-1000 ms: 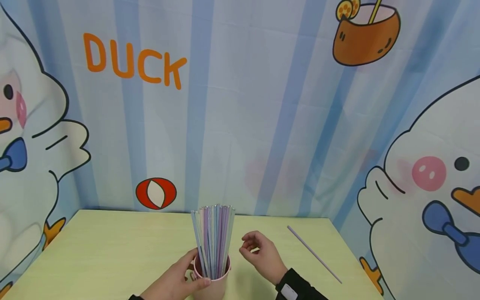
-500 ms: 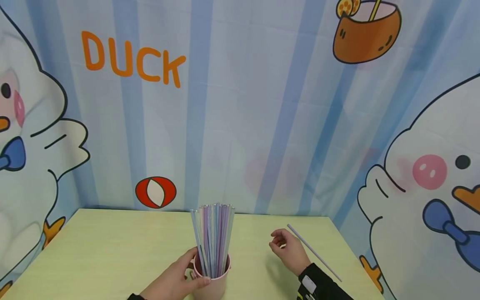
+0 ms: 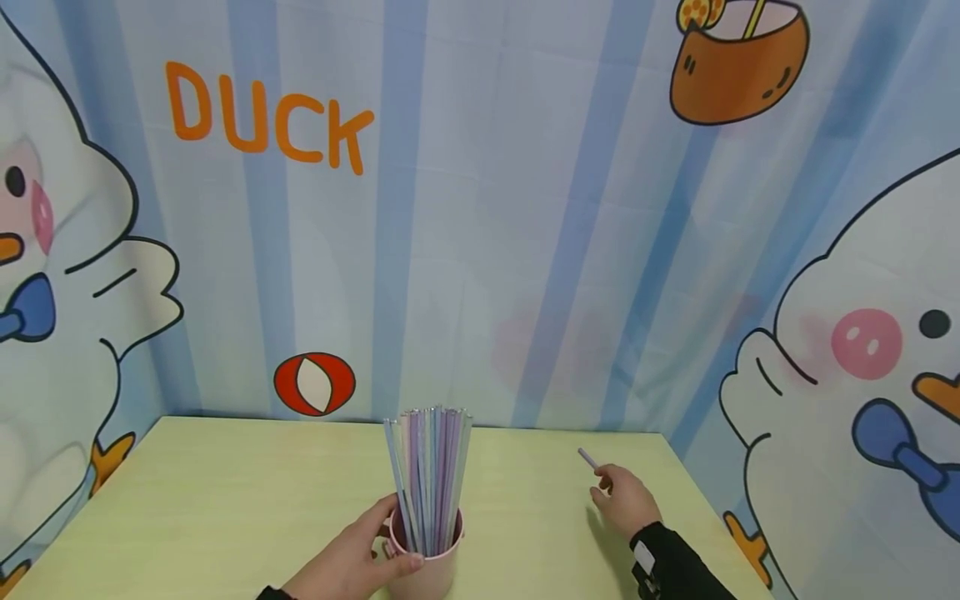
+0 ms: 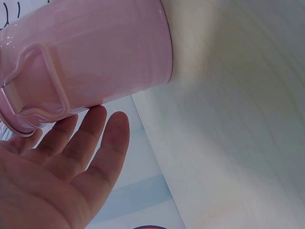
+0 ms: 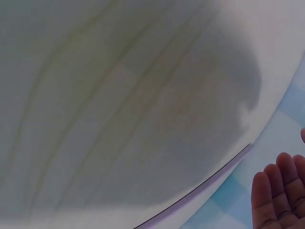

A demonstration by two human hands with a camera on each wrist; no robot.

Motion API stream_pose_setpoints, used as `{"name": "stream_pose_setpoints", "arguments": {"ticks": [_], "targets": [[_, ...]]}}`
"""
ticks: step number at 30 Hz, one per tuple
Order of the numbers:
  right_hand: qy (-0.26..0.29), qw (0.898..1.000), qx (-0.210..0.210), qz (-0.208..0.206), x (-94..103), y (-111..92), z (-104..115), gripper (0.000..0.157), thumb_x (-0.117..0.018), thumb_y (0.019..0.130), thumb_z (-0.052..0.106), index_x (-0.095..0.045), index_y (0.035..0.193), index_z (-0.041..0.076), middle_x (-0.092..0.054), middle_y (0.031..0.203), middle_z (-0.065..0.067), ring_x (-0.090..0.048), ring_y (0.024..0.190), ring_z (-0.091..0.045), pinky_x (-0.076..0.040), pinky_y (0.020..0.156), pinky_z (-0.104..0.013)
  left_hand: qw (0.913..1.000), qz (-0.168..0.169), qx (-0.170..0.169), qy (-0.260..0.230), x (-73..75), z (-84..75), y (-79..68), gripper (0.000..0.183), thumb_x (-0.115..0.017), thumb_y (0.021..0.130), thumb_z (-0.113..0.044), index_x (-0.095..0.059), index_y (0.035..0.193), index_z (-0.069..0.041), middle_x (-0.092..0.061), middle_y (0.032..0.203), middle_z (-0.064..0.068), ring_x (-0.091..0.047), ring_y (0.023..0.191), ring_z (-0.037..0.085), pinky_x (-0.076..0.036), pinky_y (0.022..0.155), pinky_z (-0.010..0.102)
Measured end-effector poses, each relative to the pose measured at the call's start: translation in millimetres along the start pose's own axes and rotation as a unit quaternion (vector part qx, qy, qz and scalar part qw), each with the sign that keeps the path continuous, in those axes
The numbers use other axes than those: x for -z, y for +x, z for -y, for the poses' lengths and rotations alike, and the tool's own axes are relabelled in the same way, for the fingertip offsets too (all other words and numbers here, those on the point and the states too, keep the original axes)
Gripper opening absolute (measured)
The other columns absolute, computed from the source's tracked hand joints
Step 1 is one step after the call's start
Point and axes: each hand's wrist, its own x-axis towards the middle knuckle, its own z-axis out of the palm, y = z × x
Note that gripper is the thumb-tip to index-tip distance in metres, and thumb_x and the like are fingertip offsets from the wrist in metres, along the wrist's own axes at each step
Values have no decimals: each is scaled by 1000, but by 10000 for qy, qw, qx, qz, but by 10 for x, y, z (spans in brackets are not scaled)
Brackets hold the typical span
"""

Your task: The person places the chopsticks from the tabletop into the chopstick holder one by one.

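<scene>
A pink cup packed with pastel straws stands at the table's front. My left hand holds it from the left, thumb at the near rim and fingers round the side. In the left wrist view the fingertips lie along the cup wall near its handle. My right hand is over a single purple straw, covering most of it in the head view. The right wrist view shows that straw lying on the table, apart from the extended fingers.
The pale yellow table ends at the back against a blue striped curtain printed with ducks and lettering. The table's right edge slants down beyond my right hand.
My right hand has moved right, away from beside the cup to over the lone straw. My left hand and the cup have stayed in place.
</scene>
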Motion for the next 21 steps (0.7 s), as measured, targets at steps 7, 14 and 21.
{"name": "stream_pose_setpoints", "arguments": {"ticks": [7, 14, 21], "targets": [[-565, 9978, -260, 231, 11, 8, -189, 29, -62, 88, 11, -62, 114, -2, -60, 99, -14, -57, 85, -27, -51, 74, -42, 9999, 36, -123, -42, 7, 12, 7, 87, -69, 82, -51, -26, 147, -13, -47, 133, 11, -47, 109, 28, -46, 87, 58], [-1300, 9912, -48, 225, -10, 2, -289, 22, -60, 89, 8, -67, 108, -2, -60, 92, -16, -58, 81, -30, -53, 70, -41, 9999, 41, -131, -63, 5, 0, 2, 86, -69, 81, -51, -26, 147, -15, -48, 133, 10, -47, 108, 27, -46, 87, 57], [-1580, 9866, -135, 374, -34, -27, -307, 23, -58, 91, 8, -66, 111, -1, -57, 95, -18, -55, 83, -35, -52, 67, -43, 9998, 38, -170, -27, 6, 0, -10, 85, -68, 83, -50, -26, 147, -14, -48, 133, 10, -47, 108, 28, -47, 87, 57]]}}
